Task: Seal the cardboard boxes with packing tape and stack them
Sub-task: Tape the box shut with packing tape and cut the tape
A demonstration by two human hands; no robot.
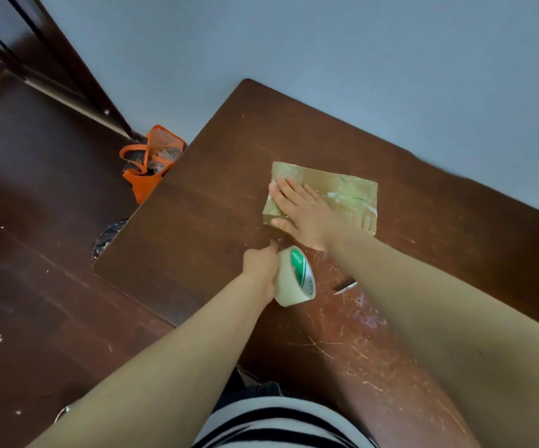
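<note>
A small flat cardboard box (349, 195), with patches of tape on its top, lies on the dark brown table (203, 221). My right hand (303, 211) presses flat on the box's left part, fingers straight and spread. My left hand (260, 265) grips a roll of beige packing tape (295, 278) with a green and white core, held just in front of the box's near-left corner. A short clear strip of tape seems to run from the roll to that corner.
A small knife or cutter (345, 287) lies on the scratched table top to the right of the roll. On the floor left of the table stands an orange bag (146, 176), with a dark round object (108, 237) near the table's edge. A wall runs behind.
</note>
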